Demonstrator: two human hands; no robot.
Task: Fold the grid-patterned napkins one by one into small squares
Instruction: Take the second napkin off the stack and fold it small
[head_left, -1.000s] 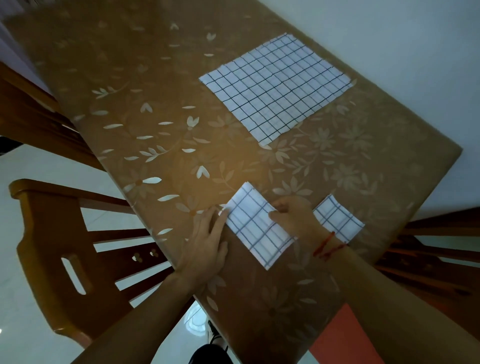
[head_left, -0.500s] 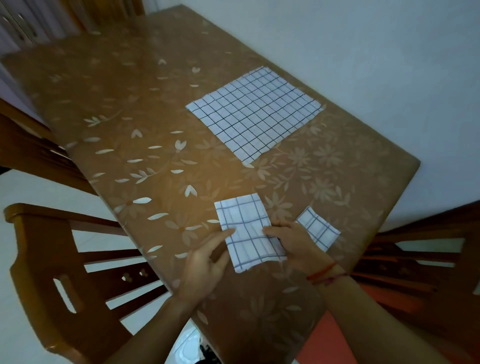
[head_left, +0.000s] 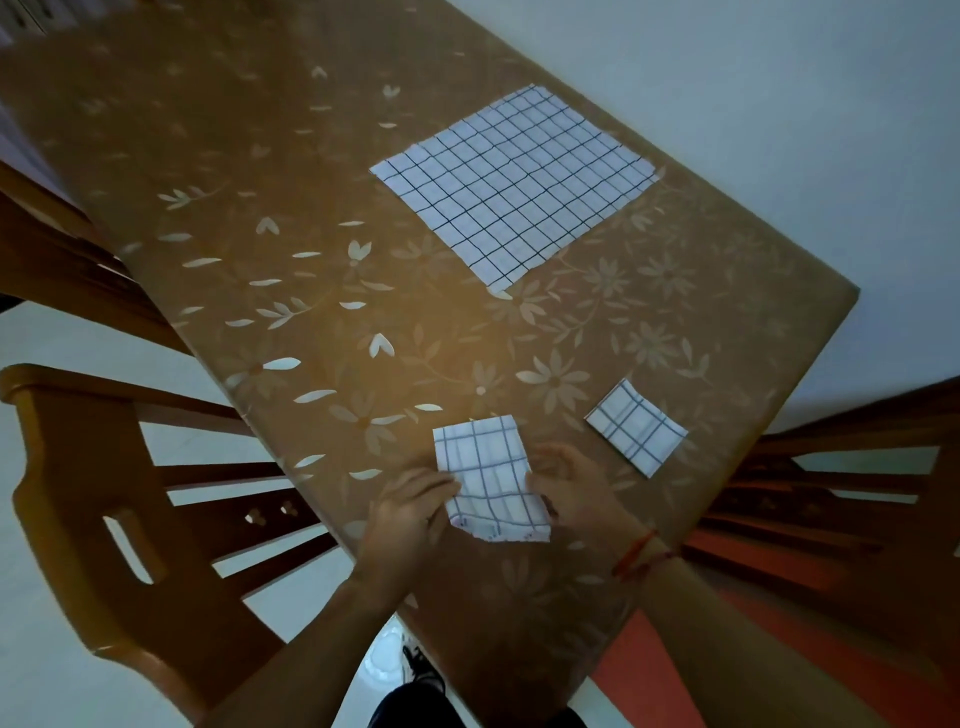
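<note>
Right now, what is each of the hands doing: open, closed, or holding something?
Left hand: grips the left edge of the half-folded napkin.
Right hand: grips the same napkin's right edge.

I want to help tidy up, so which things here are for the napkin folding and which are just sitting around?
For the job: half-folded napkin, held by left hand and right hand; finished small square; flat napkin, waiting.
Just there: left wooden chair; right wooden chair; red wrist string.
</note>
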